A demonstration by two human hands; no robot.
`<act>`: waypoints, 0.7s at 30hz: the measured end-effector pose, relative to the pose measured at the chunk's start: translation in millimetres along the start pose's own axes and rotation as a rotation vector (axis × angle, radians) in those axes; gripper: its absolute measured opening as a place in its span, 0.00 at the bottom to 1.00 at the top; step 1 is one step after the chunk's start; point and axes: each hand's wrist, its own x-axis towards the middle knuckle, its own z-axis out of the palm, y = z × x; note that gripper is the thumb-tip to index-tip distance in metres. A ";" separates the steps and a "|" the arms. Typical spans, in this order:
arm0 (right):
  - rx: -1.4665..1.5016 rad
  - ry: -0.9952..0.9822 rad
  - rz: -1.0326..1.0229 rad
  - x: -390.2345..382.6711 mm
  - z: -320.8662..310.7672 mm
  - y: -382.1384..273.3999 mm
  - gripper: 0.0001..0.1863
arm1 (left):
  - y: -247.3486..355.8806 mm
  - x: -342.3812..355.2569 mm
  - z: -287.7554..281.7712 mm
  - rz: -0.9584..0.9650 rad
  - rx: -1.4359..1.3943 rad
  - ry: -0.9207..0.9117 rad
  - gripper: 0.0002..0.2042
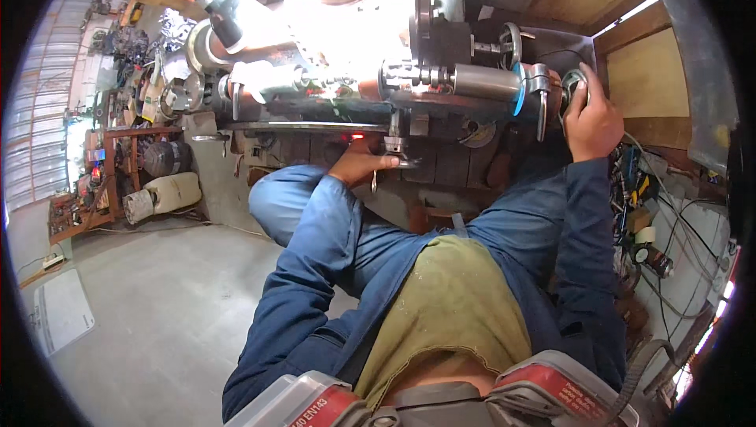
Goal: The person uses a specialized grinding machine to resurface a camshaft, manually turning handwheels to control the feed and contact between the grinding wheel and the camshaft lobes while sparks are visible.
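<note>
A metalworking machine with a long bed spans the top of the head view, and a bright glare washes out its middle. My left hand (pixel 356 165) is closed at the rim of a small handwheel (pixel 404 164) below the machine's table, its thumb lying toward the hub. The wheel shows nearly edge-on. At the right end, my right hand (pixel 594 121) is wrapped round the rim of a metal handwheel (pixel 573 80). Beside it are a tailstock barrel (pixel 487 82) with a blue ring and a clamp lever (pixel 542 116). Between the ends runs a metal shaft (pixel 339 80), partly lost in glare.
Another handwheel (pixel 512 45) stands behind the tailstock. Crowded shelves (pixel 106 159) and a pale cylindrical tank (pixel 173 193) are at the left. Cables and tools hang by my right arm near a wooden panel (pixel 646 68). A white board (pixel 63 313) lies on the floor.
</note>
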 end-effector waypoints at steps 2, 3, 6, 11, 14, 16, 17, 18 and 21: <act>0.022 0.096 -0.047 -6.4 4.6 2.0 0.16 | 9.6 -6.4 9.5 -0.037 -0.071 0.003 0.27; 0.027 0.134 -0.052 -7.4 5.0 1.1 0.16 | 10.0 -4.0 8.5 -0.010 -0.068 -0.012 0.28; 0.067 0.246 -0.081 -11.2 5.5 -4.6 0.16 | 0.8 -3.2 1.5 0.055 -0.069 -0.045 0.29; 0.050 0.122 -0.041 -14.2 4.6 0.5 0.17 | 19.2 -4.6 11.0 -0.072 0.083 0.002 0.29; 0.005 -0.103 0.056 0.5 -7.8 -2.5 0.16 | 31.2 -2.0 29.2 -0.132 0.727 0.190 0.39; -0.024 -0.116 0.073 3.4 -3.8 -3.5 0.16 | 45.7 -1.1 36.8 -0.255 0.856 0.188 0.45; -0.016 -0.085 0.072 1.1 -2.1 -1.6 0.16 | 52.1 -1.3 40.9 -0.320 0.921 0.178 0.49; -0.007 -0.054 0.070 -2.8 1.2 -0.1 0.16 | 36.5 2.2 32.1 -0.182 0.937 0.195 0.48; 0.004 0.027 0.080 -11.6 3.8 -1.6 0.16 | 15.3 5.2 20.2 -0.023 0.763 0.212 0.44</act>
